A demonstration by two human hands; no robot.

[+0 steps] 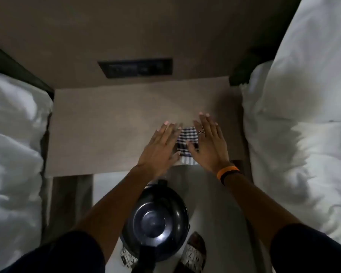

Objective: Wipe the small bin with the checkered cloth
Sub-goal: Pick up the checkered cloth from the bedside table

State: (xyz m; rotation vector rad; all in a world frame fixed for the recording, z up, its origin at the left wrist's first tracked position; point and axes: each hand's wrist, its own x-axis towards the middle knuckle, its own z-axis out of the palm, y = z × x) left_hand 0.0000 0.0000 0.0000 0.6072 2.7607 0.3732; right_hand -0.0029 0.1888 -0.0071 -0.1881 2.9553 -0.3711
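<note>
A dark-and-white checkered cloth (pixel 185 139) lies folded near the front edge of a brown bedside table (pixel 110 131). My left hand (pixel 159 148) rests flat on its left part, fingers spread. My right hand (pixel 207 142), with a ring and an orange wristband, lies flat on its right part. Neither hand grips it. The small black round bin (pixel 156 217) stands on the floor below the table, between my forearms, seen from above with its glossy lid.
White bedding (pixel 14 154) flanks the table on the left, and more white bedding (pixel 295 119) on the right. A dark switch panel (pixel 136 67) sits in the wall behind. My sandalled feet (pixel 193 251) stand on the pale floor by the bin.
</note>
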